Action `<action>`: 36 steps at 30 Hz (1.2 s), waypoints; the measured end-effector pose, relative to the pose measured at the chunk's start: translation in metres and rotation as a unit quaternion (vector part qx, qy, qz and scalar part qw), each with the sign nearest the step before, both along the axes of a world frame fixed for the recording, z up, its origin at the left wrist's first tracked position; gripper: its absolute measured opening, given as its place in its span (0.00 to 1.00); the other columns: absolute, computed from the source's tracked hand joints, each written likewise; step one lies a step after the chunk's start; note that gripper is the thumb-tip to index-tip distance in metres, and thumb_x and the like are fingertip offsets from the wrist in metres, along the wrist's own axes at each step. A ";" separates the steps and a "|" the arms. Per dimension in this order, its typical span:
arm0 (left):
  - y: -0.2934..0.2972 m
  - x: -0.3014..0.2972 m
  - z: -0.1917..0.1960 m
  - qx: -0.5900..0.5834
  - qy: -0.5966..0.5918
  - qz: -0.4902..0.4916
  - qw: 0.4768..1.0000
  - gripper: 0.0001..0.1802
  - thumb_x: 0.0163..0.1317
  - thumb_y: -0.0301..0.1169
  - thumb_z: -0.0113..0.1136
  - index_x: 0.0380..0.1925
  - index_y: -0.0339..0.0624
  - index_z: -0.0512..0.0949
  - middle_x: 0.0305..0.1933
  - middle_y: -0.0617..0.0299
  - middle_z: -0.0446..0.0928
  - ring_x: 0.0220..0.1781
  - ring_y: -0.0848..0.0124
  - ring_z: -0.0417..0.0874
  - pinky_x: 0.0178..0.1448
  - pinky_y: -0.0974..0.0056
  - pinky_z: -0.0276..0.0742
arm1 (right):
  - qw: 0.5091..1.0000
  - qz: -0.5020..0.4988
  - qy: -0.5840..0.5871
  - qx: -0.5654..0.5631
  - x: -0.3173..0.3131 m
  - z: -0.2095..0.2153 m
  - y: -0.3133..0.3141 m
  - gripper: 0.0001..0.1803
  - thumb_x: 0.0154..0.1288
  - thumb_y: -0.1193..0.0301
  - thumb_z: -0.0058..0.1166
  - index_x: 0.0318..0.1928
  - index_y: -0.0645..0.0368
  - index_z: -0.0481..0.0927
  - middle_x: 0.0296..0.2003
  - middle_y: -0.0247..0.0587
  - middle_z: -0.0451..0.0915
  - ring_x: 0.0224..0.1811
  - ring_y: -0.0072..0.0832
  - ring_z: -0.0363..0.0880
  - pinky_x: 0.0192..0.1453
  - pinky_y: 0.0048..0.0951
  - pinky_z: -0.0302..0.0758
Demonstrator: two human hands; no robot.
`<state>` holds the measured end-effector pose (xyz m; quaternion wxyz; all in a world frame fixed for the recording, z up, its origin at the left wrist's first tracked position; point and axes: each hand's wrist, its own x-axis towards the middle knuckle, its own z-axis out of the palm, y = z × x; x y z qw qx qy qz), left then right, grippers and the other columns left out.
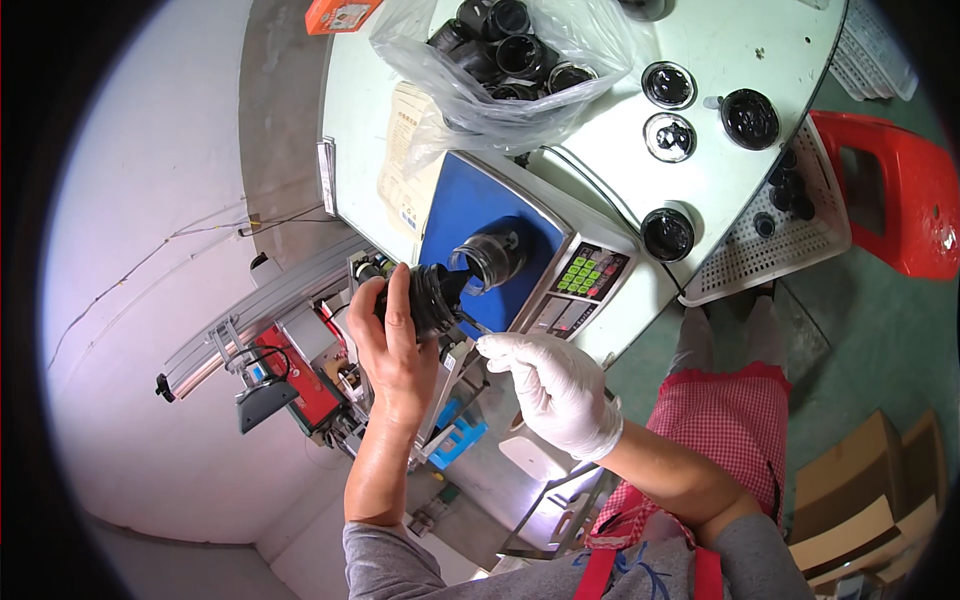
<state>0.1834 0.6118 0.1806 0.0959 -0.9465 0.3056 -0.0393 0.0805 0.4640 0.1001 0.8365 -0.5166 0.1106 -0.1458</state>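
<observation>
I note left hand (pixel 392 345) wrapped round black jar (pixel 432 302), tilted near clear jar (pixel 503 255) on blue scale (pixel 458 205); right hand (pixel 552 388) pinching thin stick (pixel 474 322). Spill risk, I judge, if black jar overtips.

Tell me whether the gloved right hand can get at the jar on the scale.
Probably yes: the right hand is near the jar on the scale, whose right side looks unobstructed. The tilted dark jar in the left hand crowds that jar's mouth, and the right fingers apparently hold a thin tool.

The wall (pixel 150 180) is pale, the floor (pixel 850 350) is green, and one red stool (pixel 918 225) stands near the white table (pixel 720 40).
</observation>
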 end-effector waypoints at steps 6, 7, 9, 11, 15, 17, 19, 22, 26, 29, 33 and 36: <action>-0.003 0.003 0.000 0.006 -0.011 -0.022 1.000 0.50 0.35 0.10 0.70 0.66 0.47 0.73 0.58 0.48 0.70 0.57 0.50 0.78 0.53 0.54 0.84 | 1.000 0.001 -0.003 0.005 0.005 0.002 0.001 0.12 0.74 0.78 0.52 0.54 0.62 0.82 0.42 0.42 0.87 0.38 0.35 0.86 0.45 0.34 0.83; -0.003 0.003 0.001 0.003 -0.009 -0.026 1.000 0.50 0.36 0.10 0.71 0.66 0.46 0.73 0.58 0.48 0.70 0.57 0.51 0.78 0.53 0.54 0.83 | 1.000 0.002 -0.004 -0.002 0.006 0.003 0.001 0.12 0.74 0.78 0.52 0.54 0.62 0.81 0.42 0.43 0.87 0.38 0.35 0.87 0.44 0.34 0.83; -0.002 0.003 0.001 0.000 -0.008 -0.029 1.000 0.49 0.36 0.11 0.72 0.66 0.46 0.74 0.58 0.48 0.70 0.57 0.51 0.78 0.53 0.54 0.83 | 1.000 0.004 -0.006 -0.009 0.009 0.004 0.000 0.12 0.74 0.78 0.52 0.54 0.62 0.81 0.43 0.43 0.87 0.38 0.35 0.87 0.44 0.34 0.83; 0.001 0.003 0.001 -0.007 -0.010 -0.034 0.999 0.49 0.36 0.11 0.73 0.66 0.45 0.74 0.57 0.49 0.70 0.57 0.52 0.78 0.53 0.55 0.83 | 0.999 0.014 -0.021 -0.037 0.010 0.004 0.000 0.11 0.77 0.78 0.48 0.54 0.66 0.79 0.41 0.46 0.88 0.38 0.35 0.89 0.43 0.32 0.85; -0.004 0.005 0.003 0.002 -0.005 -0.040 0.999 0.48 0.36 0.11 0.73 0.65 0.45 0.75 0.57 0.49 0.71 0.57 0.52 0.78 0.54 0.55 0.82 | 0.999 0.016 -0.017 -0.031 0.010 0.002 -0.002 0.11 0.77 0.78 0.47 0.54 0.67 0.79 0.42 0.47 0.87 0.38 0.35 0.89 0.44 0.32 0.85; -0.003 0.006 0.003 0.012 -0.005 -0.050 0.999 0.47 0.36 0.10 0.73 0.64 0.44 0.76 0.57 0.49 0.70 0.57 0.52 0.78 0.55 0.55 0.81 | 1.000 0.011 -0.017 -0.024 0.010 0.002 0.000 0.11 0.77 0.78 0.47 0.54 0.67 0.79 0.42 0.48 0.87 0.39 0.35 0.89 0.45 0.32 0.85; -0.003 0.006 0.003 0.009 -0.006 -0.051 0.999 0.47 0.36 0.10 0.73 0.64 0.45 0.76 0.57 0.49 0.70 0.57 0.52 0.77 0.55 0.55 0.81 | 1.000 0.013 -0.019 -0.018 0.009 0.001 0.001 0.11 0.78 0.77 0.47 0.54 0.67 0.79 0.42 0.48 0.87 0.39 0.35 0.89 0.45 0.32 0.85; -0.003 0.006 0.005 0.008 -0.004 -0.054 0.998 0.47 0.36 0.10 0.73 0.64 0.45 0.77 0.57 0.49 0.70 0.57 0.53 0.77 0.56 0.55 0.81 | 0.999 0.005 -0.006 0.032 0.009 0.003 0.003 0.11 0.78 0.75 0.48 0.54 0.66 0.79 0.42 0.46 0.87 0.39 0.32 0.88 0.46 0.31 0.84; -0.005 0.008 0.005 0.009 -0.004 -0.064 0.998 0.48 0.35 0.09 0.72 0.64 0.46 0.77 0.57 0.49 0.70 0.57 0.53 0.77 0.55 0.55 0.81 | 0.979 0.001 0.039 0.200 0.010 0.003 0.010 0.14 0.81 0.69 0.47 0.54 0.67 0.79 0.42 0.42 0.86 0.38 0.25 0.85 0.47 0.27 0.82; -0.003 0.008 0.005 0.009 -0.006 -0.073 0.997 0.49 0.34 0.09 0.71 0.64 0.46 0.77 0.57 0.49 0.70 0.57 0.53 0.77 0.55 0.55 0.80 | 0.970 0.041 0.060 0.233 0.011 0.002 0.012 0.15 0.82 0.68 0.45 0.54 0.66 0.79 0.41 0.40 0.85 0.38 0.23 0.84 0.47 0.26 0.82; -0.005 0.008 0.004 0.007 0.000 -0.069 0.998 0.50 0.33 0.08 0.70 0.65 0.47 0.77 0.57 0.49 0.69 0.57 0.53 0.77 0.55 0.55 0.80 | 0.977 0.034 0.065 0.201 0.010 0.000 0.010 0.14 0.82 0.68 0.46 0.53 0.65 0.80 0.41 0.42 0.86 0.38 0.24 0.85 0.47 0.27 0.82; -0.003 0.009 0.004 0.007 0.008 -0.069 0.998 0.51 0.33 0.08 0.70 0.65 0.48 0.77 0.58 0.50 0.69 0.58 0.53 0.77 0.56 0.55 0.80 | 0.989 0.038 0.064 0.126 0.011 -0.001 0.004 0.11 0.80 0.70 0.49 0.53 0.63 0.80 0.41 0.43 0.86 0.39 0.28 0.86 0.47 0.28 0.82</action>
